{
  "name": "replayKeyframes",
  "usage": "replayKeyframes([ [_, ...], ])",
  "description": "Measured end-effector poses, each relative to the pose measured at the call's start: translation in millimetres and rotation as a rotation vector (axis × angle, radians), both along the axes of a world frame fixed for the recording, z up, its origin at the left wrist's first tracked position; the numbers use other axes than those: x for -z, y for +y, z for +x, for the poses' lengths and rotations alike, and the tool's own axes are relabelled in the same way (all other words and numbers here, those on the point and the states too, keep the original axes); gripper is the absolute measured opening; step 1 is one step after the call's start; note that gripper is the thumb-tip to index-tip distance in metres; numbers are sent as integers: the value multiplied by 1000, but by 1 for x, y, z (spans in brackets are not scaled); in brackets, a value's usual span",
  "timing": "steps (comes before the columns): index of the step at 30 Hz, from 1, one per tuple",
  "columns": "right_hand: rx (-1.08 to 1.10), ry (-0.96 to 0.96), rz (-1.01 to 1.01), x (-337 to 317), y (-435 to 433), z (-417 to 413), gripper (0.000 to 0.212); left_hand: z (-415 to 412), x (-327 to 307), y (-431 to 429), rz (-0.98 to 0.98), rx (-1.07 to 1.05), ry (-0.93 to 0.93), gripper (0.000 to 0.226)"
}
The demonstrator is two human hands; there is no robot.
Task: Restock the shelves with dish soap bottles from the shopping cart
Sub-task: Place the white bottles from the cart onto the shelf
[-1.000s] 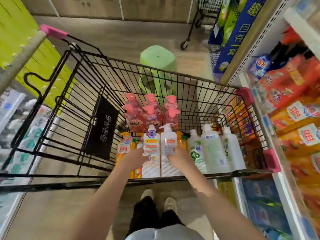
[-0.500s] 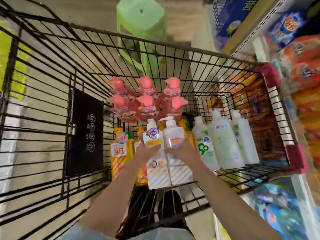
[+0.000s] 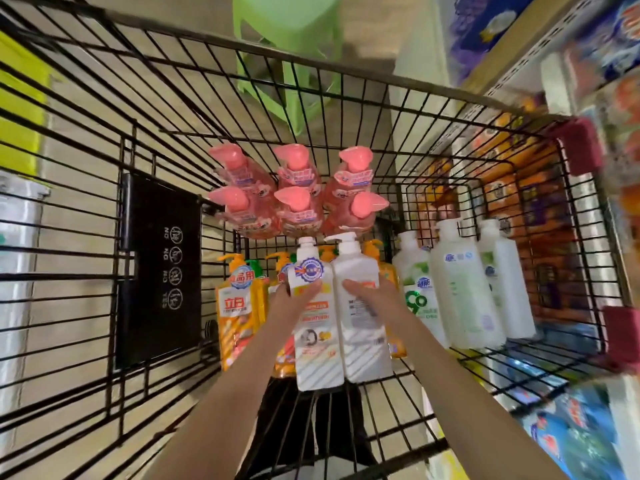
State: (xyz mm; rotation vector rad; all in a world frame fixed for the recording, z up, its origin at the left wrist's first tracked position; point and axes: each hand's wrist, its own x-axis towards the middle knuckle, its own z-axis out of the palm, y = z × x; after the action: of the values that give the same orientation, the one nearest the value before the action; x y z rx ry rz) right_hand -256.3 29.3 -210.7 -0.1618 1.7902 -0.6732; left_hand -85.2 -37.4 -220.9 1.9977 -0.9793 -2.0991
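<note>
Two white pump bottles stand side by side in the black wire shopping cart [image 3: 346, 67]. My left hand [image 3: 294, 299] grips the left white bottle [image 3: 313, 341], which has a round blue badge. My right hand [image 3: 372, 296] grips the right white bottle [image 3: 363, 344] around its upper body. Both bottles sit slightly above the cart floor, in front of several orange dish soap bottles [image 3: 237, 306]. Several pink pump bottles [image 3: 294, 195] stand behind them. Three pale green-and-white bottles [image 3: 464, 285] stand to the right.
Store shelves [image 3: 616, 98] packed with red, orange and blue packets run along the right side. A green plastic stool [image 3: 287, 32] stands on the floor beyond the cart's far end. A black panel [image 3: 159, 268] hangs on the cart's left wall.
My head has leaned further over the cart, so the bottles fill more of the view. Both hands keep their hold on the two white bottles, which have risen a little.
</note>
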Motion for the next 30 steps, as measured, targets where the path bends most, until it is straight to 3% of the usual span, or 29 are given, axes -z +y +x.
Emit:
replayKeyframes([
  [2,22,-29,-23,-1,-2,-2,32,2,2,-4,49,-51,51,49],
  [5,67,-86,-48,-3,-2,-3,41,7,10,-8,117,-89,100,86],
  [13,113,-181,-84,-11,-1,-7,52,10,-14,-11,110,-48,246,12],
  [21,-131,-295,-80,-20,-10,-23,68,19,-28,-18,41,214,226,29],
  [24,-181,-267,-114,-28,-9,-25,76,18,-35,-19,11,253,171,45],
  [26,-191,-232,-130,-40,-7,-22,82,19,-47,-17,-54,299,151,42],
  [30,-177,-72,-178,-61,3,-16,65,26,-66,-7,-207,327,84,43],
])
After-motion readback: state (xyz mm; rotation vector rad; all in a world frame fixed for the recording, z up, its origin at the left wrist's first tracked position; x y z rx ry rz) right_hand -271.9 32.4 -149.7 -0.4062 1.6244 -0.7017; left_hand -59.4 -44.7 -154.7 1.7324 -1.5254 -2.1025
